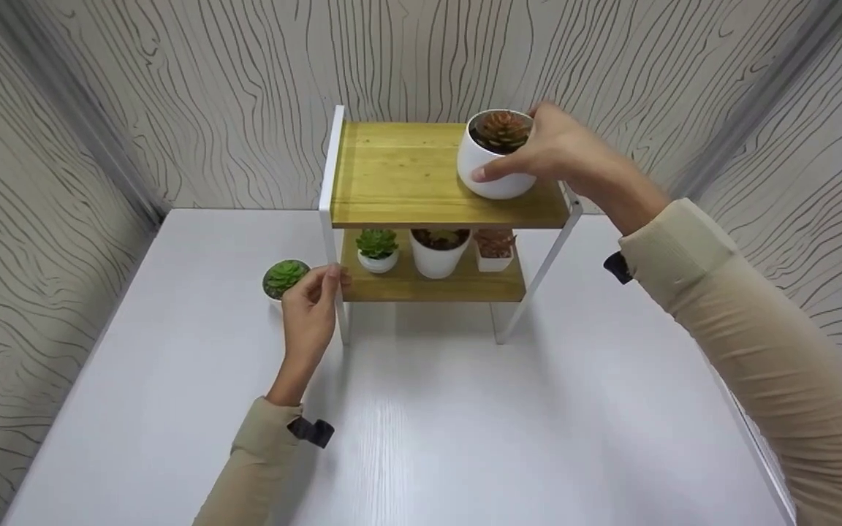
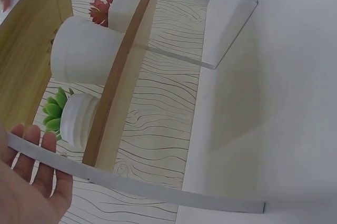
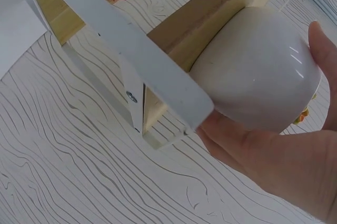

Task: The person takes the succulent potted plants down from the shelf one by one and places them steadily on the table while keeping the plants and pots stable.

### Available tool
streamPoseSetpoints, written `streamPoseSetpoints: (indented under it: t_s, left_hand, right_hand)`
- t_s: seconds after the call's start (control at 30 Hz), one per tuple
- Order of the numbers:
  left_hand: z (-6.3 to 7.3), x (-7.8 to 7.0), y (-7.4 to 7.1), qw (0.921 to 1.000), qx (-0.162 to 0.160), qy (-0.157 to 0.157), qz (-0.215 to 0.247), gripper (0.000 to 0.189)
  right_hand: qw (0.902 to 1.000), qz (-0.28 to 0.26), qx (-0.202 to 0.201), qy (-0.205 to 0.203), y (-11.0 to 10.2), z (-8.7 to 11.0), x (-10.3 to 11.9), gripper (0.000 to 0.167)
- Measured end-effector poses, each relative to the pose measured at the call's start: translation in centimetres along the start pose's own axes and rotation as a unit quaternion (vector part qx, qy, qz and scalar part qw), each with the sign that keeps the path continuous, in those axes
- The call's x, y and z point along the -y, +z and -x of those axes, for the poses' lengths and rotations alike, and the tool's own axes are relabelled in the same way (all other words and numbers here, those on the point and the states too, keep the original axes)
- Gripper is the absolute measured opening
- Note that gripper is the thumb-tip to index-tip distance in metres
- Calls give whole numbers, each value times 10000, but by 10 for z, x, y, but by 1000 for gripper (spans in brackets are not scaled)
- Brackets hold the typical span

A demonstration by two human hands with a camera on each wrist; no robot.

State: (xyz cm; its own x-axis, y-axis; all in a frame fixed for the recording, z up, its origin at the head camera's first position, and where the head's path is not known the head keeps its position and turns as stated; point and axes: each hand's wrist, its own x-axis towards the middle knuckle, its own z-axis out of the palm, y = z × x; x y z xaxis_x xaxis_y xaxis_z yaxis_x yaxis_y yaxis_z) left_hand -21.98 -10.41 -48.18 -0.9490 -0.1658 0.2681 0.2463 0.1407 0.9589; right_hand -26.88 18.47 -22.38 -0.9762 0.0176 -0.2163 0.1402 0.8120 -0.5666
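My right hand grips a round white pot holding a reddish succulent, with the thumb at its front and the fingers around its far side. The pot's base meets the upper wooden board of a small two-tier shelf, near the right end. In the right wrist view, the glossy pot sits beside the shelf's white metal frame. My left hand holds the shelf's left white leg; the left wrist view has its fingers curled behind that leg.
The lower board bears a small green succulent, a larger white pot and a square pot with a red plant. Another green succulent stands on the white table, left of the shelf. Patterned panels enclose the table.
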Motion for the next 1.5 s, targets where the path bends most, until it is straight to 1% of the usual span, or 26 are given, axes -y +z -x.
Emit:
streamPoseSetpoints:
  t_s: [0.3, 0.57, 0.77, 0.93, 1.1, 1.2, 1.33, 1.5]
  left_hand:
    - [-1, 0, -3, 9998, -20, -204, -33, 48]
    - [-2, -1, -3, 9996, -39, -272, -19, 47]
    - [-2, 0, -5, 9992, 63, -391, -9, 40]
    - [-4, -1, -5, 9988, 138, -469, 41, 34]
    - [-7, -1, -3, 9985, 162, -518, 53, 33]
    - [-6, 0, -3, 9983, 160, -554, 49, 32]
    - [-3, 3, -3, 9982, 112, -581, 42, 35]
    - [-3, 5, -2, 9988, 84, -473, 86, 42]
  right_hand:
    - [10000, -42, -50, -25, 0, 1, -1, 115]
    - [9998, -125, -123, 26, -1, 2, -1, 117]
    - [9998, -143, -150, 30, -3, 4, -2, 121]
    - [9997, -136, -196, 56, -6, 5, -2, 118]
    - [9996, -151, -232, 3, -10, 6, -3, 115]
    - [9996, -132, -243, -14, -10, 7, -5, 115]
    - [9997, -118, -203, -53, -8, 9, -8, 113]
    - [9996, -116, -222, -155, -12, 12, -11, 111]
